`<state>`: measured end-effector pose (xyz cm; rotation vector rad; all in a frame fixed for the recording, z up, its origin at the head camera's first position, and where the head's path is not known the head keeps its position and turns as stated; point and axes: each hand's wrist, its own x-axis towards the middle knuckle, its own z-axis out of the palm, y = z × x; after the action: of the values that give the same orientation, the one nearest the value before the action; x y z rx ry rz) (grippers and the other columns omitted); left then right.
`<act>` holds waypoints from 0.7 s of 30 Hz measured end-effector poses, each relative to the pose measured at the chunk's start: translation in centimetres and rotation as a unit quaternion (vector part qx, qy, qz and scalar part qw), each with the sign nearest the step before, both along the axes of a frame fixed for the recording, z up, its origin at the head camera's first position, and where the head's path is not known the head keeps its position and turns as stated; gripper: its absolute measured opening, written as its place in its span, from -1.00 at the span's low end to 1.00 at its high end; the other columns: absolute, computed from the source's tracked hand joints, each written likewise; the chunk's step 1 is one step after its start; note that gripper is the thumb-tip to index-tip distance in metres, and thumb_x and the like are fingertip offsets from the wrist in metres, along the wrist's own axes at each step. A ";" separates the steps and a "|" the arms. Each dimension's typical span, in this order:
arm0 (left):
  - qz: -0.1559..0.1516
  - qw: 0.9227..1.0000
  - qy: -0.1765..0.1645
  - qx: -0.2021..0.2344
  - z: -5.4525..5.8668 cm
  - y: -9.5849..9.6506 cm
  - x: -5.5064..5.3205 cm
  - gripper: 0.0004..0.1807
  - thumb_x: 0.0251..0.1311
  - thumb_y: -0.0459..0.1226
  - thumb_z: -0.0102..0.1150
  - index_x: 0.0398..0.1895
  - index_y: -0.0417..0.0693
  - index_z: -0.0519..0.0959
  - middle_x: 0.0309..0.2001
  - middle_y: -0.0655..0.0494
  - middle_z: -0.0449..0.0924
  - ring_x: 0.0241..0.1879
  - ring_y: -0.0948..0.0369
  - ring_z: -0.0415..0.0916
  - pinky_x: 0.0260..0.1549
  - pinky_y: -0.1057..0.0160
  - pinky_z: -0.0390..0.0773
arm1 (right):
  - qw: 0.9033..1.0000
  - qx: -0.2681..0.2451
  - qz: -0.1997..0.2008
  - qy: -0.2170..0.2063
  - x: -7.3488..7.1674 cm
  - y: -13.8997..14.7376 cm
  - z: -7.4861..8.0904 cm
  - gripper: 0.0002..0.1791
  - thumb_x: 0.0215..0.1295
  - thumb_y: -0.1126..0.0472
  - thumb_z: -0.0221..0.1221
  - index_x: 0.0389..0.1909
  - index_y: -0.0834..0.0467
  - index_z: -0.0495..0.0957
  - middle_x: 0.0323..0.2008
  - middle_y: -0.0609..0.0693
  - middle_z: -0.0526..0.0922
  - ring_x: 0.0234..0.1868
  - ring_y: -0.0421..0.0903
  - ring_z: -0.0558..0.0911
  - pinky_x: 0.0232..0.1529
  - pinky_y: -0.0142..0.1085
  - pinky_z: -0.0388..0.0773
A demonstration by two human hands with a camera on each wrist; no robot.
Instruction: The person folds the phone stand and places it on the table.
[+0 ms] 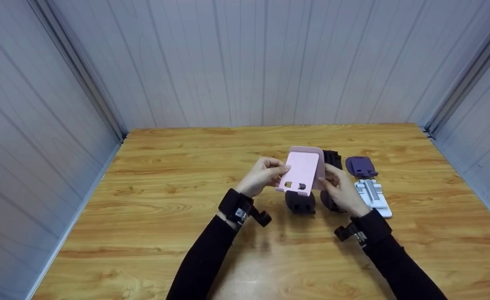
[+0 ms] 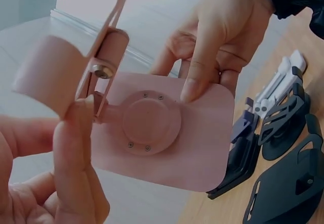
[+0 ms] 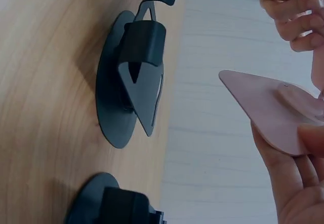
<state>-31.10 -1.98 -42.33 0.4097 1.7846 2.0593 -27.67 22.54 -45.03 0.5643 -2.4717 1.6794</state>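
Note:
A pink folding phone stand (image 1: pixel 303 166) is held up above the table between both hands. My left hand (image 1: pixel 262 176) pinches its slotted holder plate at the left edge, close to the hinge and lip in the left wrist view. On the other side my right hand (image 1: pixel 341 189) grips the flat base plate (image 2: pixel 205 127), thumb on one face and fingers behind. A round disc (image 2: pixel 152 123) with small screws sits on that base plate. The holder plate and base stand apart at an angle, joined by a hinged arm (image 2: pixel 109 57).
Below the pink stand, a black phone stand (image 1: pixel 299 204) rests on the wooden table (image 1: pixel 165 200). Another black stand (image 1: pixel 329 203) is partly behind my right hand, with a black one (image 1: pixel 332 157) farther back. To the right lie a purple stand (image 1: pixel 360 166) and a white stand (image 1: pixel 373 199).

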 end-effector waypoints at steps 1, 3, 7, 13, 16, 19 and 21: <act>0.002 1.000 0.002 0.003 0.0 0.1 0.0 -0.78 0.48 -0.48 0.11 -0.39 -0.21 0.63 -0.58 0.17 0.58 -0.64 0.37 0.47 -0.65 0.50 0.52 | 1.000 0.001 -0.001 0.000 0.0 0.0 -0.1 -0.59 0.54 0.56 0.04 0.35 0.52 0.44 0.09 0.47 0.68 -0.08 -0.43 0.68 -0.06 -0.48 0.68; 0.007 1.000 0.005 0.015 -0.1 0.2 0.1 -0.78 0.49 -0.49 0.11 -0.38 -0.21 0.62 -0.57 0.17 0.59 -0.63 0.37 0.48 -0.63 0.49 0.53 | 1.000 -0.004 0.001 -0.003 0.0 0.0 -0.1 -0.58 0.54 0.57 0.03 0.36 0.53 0.43 0.10 0.47 0.67 -0.08 -0.43 0.68 -0.05 -0.47 0.68; 0.023 0.999 0.016 0.045 -0.2 0.5 0.3 -0.83 0.50 -0.49 0.09 -0.28 -0.35 0.64 -0.54 0.19 0.62 -0.58 0.37 0.53 -0.57 0.49 0.56 | 0.999 -0.024 0.012 -0.017 0.0 -0.1 -0.3 -0.55 0.53 0.60 -0.01 0.40 0.55 0.37 0.12 0.52 0.64 -0.06 -0.41 0.70 -0.03 -0.46 0.69; 0.042 0.997 0.025 0.062 -0.5 1.1 0.3 -0.82 0.52 -0.48 0.07 -0.13 -0.54 0.59 -0.51 0.21 0.64 -0.53 0.38 0.57 -0.50 0.50 0.57 | 0.997 -0.058 0.021 -0.043 0.1 -0.3 -0.5 -0.52 0.52 0.61 -0.04 0.42 0.61 0.28 0.14 0.60 0.59 -0.06 -0.40 0.71 -0.08 -0.45 0.69; 0.049 0.996 0.029 0.062 -0.6 1.3 0.4 -0.82 0.53 -0.47 0.07 -0.12 -0.54 0.57 -0.51 0.22 0.63 -0.54 0.40 0.56 -0.49 0.52 0.57 | 0.995 -0.078 0.022 -0.061 0.1 -0.3 -0.6 -0.50 0.54 0.61 -0.07 0.44 0.62 0.24 0.18 0.61 0.56 -0.04 -0.39 0.71 -0.06 -0.44 0.70; 0.058 0.996 0.037 0.057 -0.8 1.5 0.5 -0.83 0.52 -0.47 0.08 -0.15 -0.51 0.59 -0.53 0.23 0.62 -0.55 0.42 0.54 -0.50 0.52 0.53 | 0.992 -0.093 0.024 -0.079 0.1 -0.5 -0.7 -0.50 0.55 0.59 -0.08 0.45 0.64 0.21 0.19 0.60 0.56 -0.03 -0.37 0.72 -0.02 -0.43 0.71; 0.065 0.996 0.040 0.053 -0.9 1.6 0.6 -0.84 0.52 -0.46 0.09 -0.18 -0.48 0.60 -0.54 0.23 0.61 -0.56 0.42 0.53 -0.51 0.52 0.52 | 0.989 -0.107 0.023 -0.096 0.1 -0.5 -0.7 -0.49 0.54 0.60 -0.10 0.45 0.65 0.20 0.19 0.59 0.57 -0.03 -0.36 0.73 0.01 -0.42 0.71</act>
<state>-30.54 -0.35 -43.21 0.4208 1.7956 2.2656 -27.61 22.04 -45.76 0.4586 -2.3701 2.0756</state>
